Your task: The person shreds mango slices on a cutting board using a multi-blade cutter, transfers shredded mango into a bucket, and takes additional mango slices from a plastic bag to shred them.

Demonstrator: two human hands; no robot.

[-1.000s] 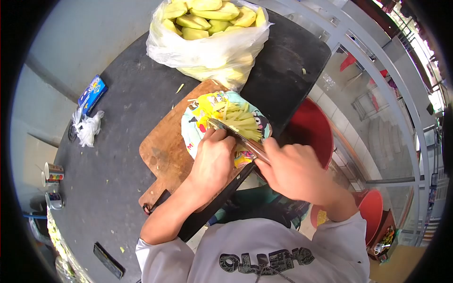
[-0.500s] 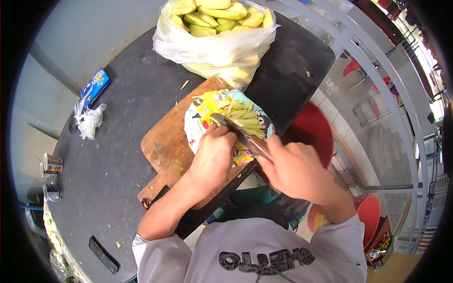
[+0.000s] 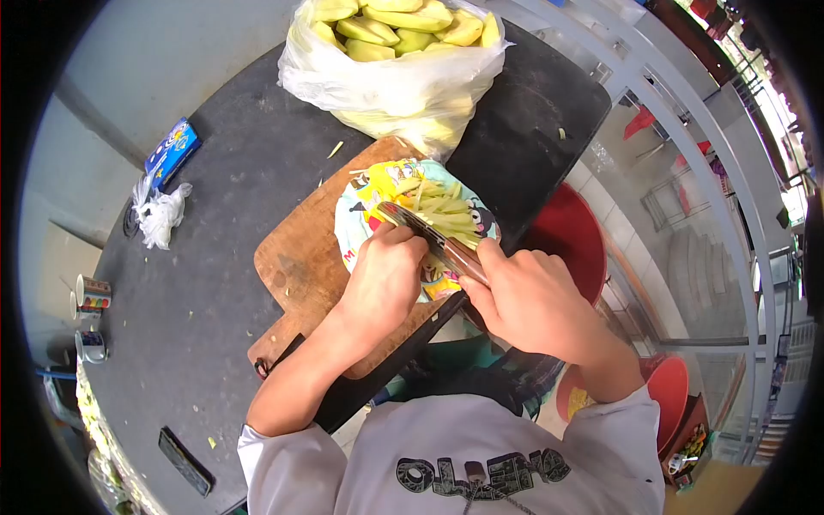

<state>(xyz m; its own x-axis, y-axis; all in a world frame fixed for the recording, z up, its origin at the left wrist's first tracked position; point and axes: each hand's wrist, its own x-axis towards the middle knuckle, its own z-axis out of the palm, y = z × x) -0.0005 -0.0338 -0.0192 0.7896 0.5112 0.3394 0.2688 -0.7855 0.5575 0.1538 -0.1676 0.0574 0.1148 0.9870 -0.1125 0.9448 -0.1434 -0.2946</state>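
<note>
My right hand (image 3: 530,299) is wrapped round the brown handle of a knife (image 3: 463,259), whose blade points up and left. Close to the blade tip, my left hand (image 3: 385,273) is closed with its fingers curled down; what it grips is hidden. Under both hands lies a colourful printed plate (image 3: 349,225), bearing a heap of thin pale-green strips (image 3: 442,206). The plate rests on a wooden cutting board (image 3: 296,249).
A plastic bag (image 3: 386,86) of peeled green pieces stands behind the board. On the dark table (image 3: 189,300) are a blue box (image 3: 172,153), a white bag (image 3: 160,215), cups (image 3: 92,292) and a phone (image 3: 185,461). Red tubs (image 3: 568,245) stand at the right.
The view has shifted slightly, so the table items sit a little differently in the frame. The knife blade has tilted slightly beside my left hand. Both hands keep their hold.
</note>
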